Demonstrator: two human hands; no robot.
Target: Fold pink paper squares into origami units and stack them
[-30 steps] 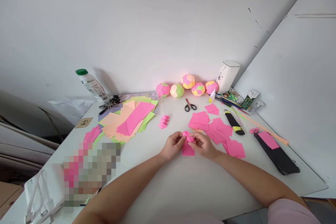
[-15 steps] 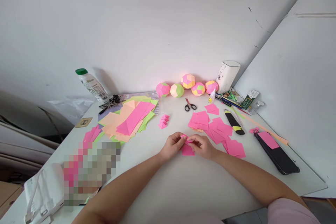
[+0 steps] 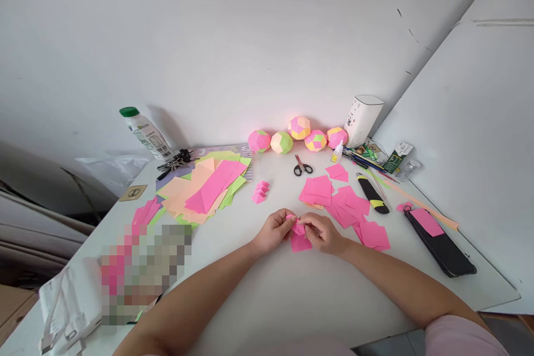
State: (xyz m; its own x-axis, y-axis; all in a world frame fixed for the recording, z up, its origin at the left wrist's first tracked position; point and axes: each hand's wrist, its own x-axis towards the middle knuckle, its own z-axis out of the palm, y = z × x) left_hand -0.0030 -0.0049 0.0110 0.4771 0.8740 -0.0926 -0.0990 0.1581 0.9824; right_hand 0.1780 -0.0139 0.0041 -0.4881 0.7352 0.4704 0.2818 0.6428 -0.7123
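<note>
Between my two hands is a small folded piece of pink paper [image 3: 297, 227]. My left hand [image 3: 273, 232] pinches its left side between thumb and fingers. On its right side, the fingers of my right hand [image 3: 322, 232] are closed on the same paper. Just below them a flat pink paper square [image 3: 301, 243] shows, partly covered by the held piece. Beyond my left hand stands a short stack of folded pink paper units [image 3: 260, 192]. Loose pink paper squares [image 3: 346, 207] lie spread beyond and to the right of my right hand.
Several paper balls [image 3: 299, 128] line the wall. Nearer lie scissors [image 3: 302, 167], a glue bottle [image 3: 336, 153] and a utility knife [image 3: 372, 193]. Coloured sheets [image 3: 179, 194] and keys [image 3: 177, 162] are at left, by a bottle [image 3: 146, 133]. A black case [image 3: 444, 247] lies right.
The folded paper between my fingers has turned and shows more of its face. The pink square beneath appears slightly lower and further right. Both hands stay in nearly the same place.
</note>
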